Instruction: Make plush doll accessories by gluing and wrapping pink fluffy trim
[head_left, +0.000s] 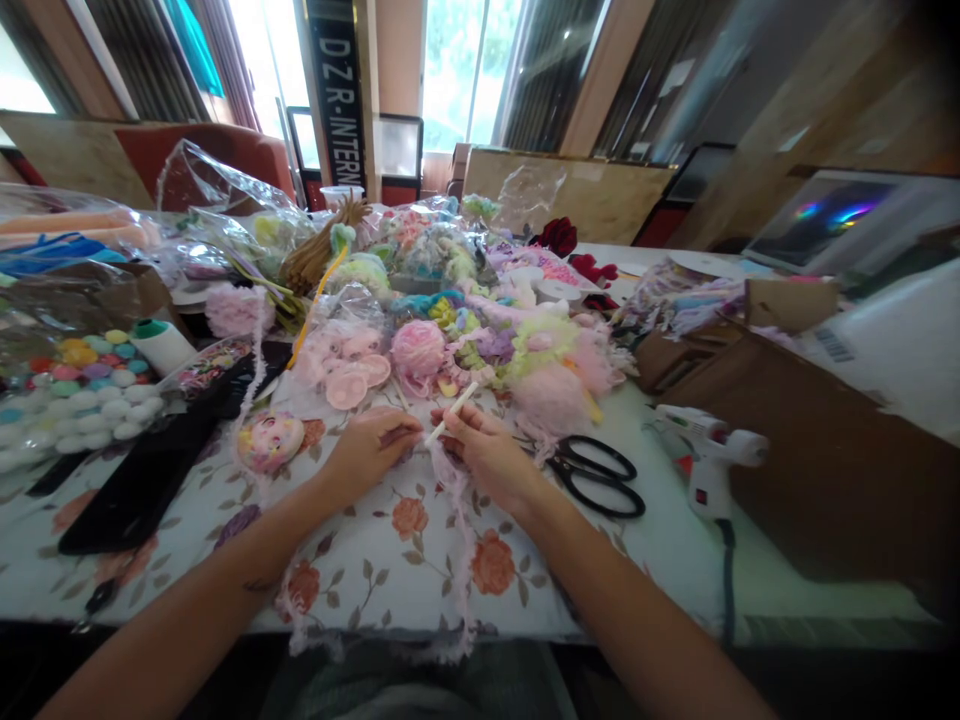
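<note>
My left hand [369, 448] and my right hand [489, 456] meet over the floral tablecloth [420, 545] near the table's front. A thin white stick [452, 412] is pinched between both hands, its tip angled up to the right. A strand of fuzzy pink yarn [455, 520] runs from the hands down over the table's front edge. A pink pom-pom [418, 347] lies just beyond my fingers.
Black scissors [596, 473] lie right of my right hand, and a white glue gun [705, 450] stands beyond them. A brown box [825, 450] fills the right side. A tray of coloured balls [71, 395], a black case [142, 480] and heaps of fluffy craft pieces [450, 290] crowd the left and back.
</note>
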